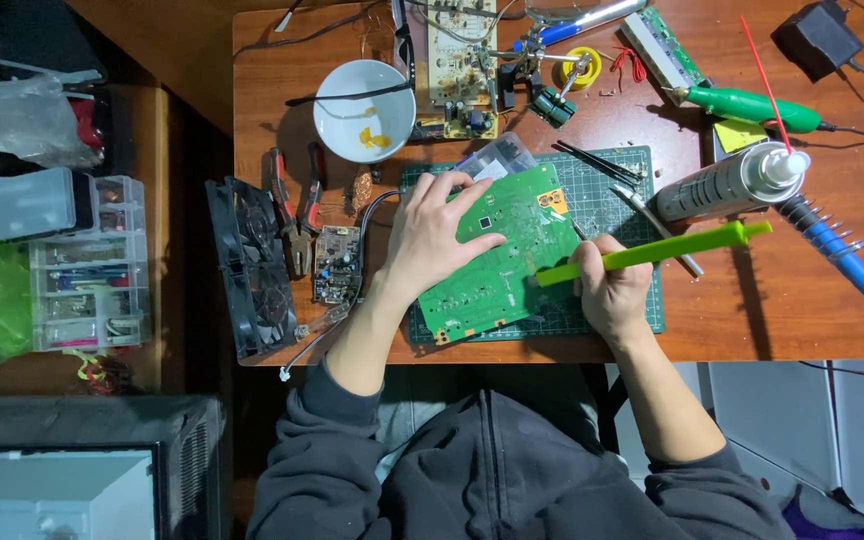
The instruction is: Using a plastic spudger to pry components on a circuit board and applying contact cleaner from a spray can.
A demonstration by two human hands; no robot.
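A green circuit board (517, 262) lies tilted on a dark green cutting mat (602, 180) on the wooden desk. My left hand (432, 235) presses flat on the board's left part, fingers spread toward its upper edge. My right hand (612, 290) is closed around a bright green brush-like tool (652, 252). The tool's near end rests on the board's right side and its handle points up and to the right.
A silver spray can with a red straw (727, 180), a blue soldering iron (847, 265), a green-handled tool (752, 105), a white bowl (364, 110), pliers (294, 205), a black fan (250, 265), a small board (337, 263) and another board in a clamp stand (460, 65) surround the mat. Clear drawer boxes (87, 265) stand left.
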